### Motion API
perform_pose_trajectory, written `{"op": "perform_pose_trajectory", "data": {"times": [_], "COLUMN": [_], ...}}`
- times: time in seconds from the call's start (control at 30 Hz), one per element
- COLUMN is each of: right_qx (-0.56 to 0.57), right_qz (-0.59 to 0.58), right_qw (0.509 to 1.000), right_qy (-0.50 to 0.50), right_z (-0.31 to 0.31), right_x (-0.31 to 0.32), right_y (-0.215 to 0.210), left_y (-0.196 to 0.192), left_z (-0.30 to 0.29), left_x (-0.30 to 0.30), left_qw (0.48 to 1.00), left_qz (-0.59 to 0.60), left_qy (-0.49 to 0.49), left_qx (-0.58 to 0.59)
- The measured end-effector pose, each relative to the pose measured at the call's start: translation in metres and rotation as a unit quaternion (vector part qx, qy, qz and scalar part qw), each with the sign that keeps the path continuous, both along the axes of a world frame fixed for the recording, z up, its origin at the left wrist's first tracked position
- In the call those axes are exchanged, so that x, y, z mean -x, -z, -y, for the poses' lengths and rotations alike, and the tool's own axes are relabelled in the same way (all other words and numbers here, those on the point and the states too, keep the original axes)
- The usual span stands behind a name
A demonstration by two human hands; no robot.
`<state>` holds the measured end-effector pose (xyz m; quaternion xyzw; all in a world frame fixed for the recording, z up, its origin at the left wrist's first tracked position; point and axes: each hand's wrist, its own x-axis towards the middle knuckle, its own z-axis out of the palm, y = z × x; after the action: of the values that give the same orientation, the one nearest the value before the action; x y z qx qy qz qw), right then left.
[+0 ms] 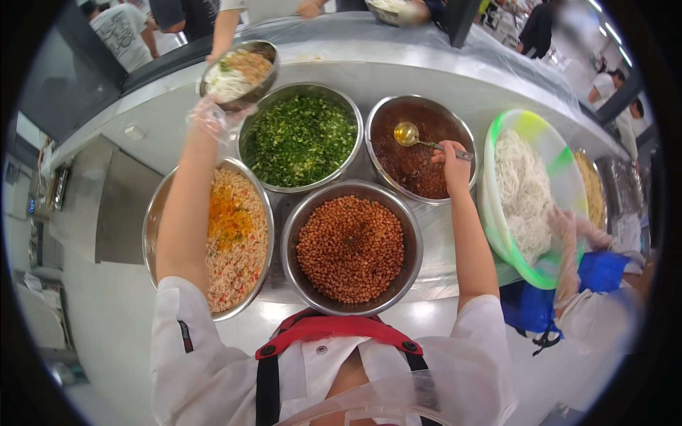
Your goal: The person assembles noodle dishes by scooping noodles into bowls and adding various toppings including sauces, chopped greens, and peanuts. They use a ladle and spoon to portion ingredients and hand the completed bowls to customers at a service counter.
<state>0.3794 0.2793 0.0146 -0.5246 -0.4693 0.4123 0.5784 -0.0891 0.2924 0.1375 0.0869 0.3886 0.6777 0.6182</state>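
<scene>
My left hand (213,117), in a clear plastic glove, grips the near rim of a metal bowl (263,84) at the far left. White noodles (229,83) and a brownish topping with bits of green fill that bowl. From across the counter, another person's arm (225,32) reaches to its far side. My bare right hand (452,165) is closed round the handle of a ladle (425,144). Yellowish oily liquid pools in the ladle's bowl, just over a large metal basin (373,145) of dark red-brown chili sauce (408,167).
Chopped greens (305,138) fill one basin, brown beans or nuts (348,248) another. Under my left forearm stands a basin of minced topping (238,263) with an orange patch. At right, a co-worker's gloved hands (565,224) touch white noodles (522,192) in a green-and-white basin (497,238).
</scene>
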Motion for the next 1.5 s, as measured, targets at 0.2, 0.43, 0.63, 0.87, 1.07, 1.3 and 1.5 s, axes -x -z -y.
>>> {"op": "perform_pose_trajectory", "data": {"times": [0.2, 0.43, 0.63, 0.87, 1.07, 1.3, 1.5], "right_qx": [0.034, -0.188, -0.174, -0.032, 0.119, 0.112, 0.095], "right_qz": [0.15, 0.397, 0.341, 0.145, 0.017, 0.043, 0.017], "right_qw": [0.988, 0.895, 0.918, 0.98, 0.992, 0.992, 0.995], "right_qy": [-0.027, -0.074, -0.102, -0.132, -0.037, -0.028, -0.019], "right_z": [-0.024, -0.025, -0.009, -0.001, -0.009, -0.004, 0.003], "right_x": [-0.003, 0.014, 0.02, 0.025, 0.005, -0.017, -0.027], "right_y": [0.066, 0.094, 0.094, 0.089, 0.06, 0.061, 0.06], "left_y": [-0.044, -0.058, -0.016, 0.023, 0.01, 0.001, 0.022], "left_z": [-0.038, -0.086, -0.1, -0.132, -0.158, -0.18, -0.205], "left_x": [-0.008, 0.027, -0.024, -0.098, -0.146, -0.186, -0.179], "left_qw": [0.993, 0.991, 0.996, 0.987, 0.989, 0.989, 0.995], "left_qz": [-0.108, -0.065, -0.049, -0.1, -0.069, -0.061, -0.047], "left_qy": [-0.046, -0.035, -0.013, 0.096, 0.11, 0.064, 0.073], "left_qx": [-0.004, -0.113, -0.08, -0.084, -0.068, -0.121, -0.054]}}
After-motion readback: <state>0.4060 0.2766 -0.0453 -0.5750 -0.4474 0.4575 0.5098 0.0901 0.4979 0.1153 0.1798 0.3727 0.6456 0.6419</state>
